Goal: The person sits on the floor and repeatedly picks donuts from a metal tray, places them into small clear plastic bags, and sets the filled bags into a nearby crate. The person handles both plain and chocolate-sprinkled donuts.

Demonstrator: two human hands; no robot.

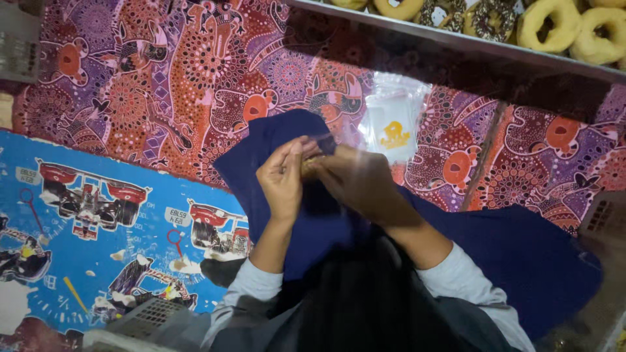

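Observation:
My left hand (283, 179) and my right hand (355, 182) meet at the middle of the view, fingertips together around a small brownish piece (312, 166), mostly hidden, inside what looks like thin clear plastic. A dark blue cloth (521, 254) lies under and around both hands and drapes toward my lap. Just beyond my right hand lies a stack of clear plastic bags (394, 120) with a yellow print. Both forearms wear light grey sleeves.
A tray rim (456, 40) at the top right holds several ring doughnuts (548, 23), some plain, some with sprinkles. A red and purple patterned cloth (182, 78) covers the surface, and a blue mat with printed cars (98, 221) lies at the left. Grey plastic baskets (147, 316) sit at the bottom.

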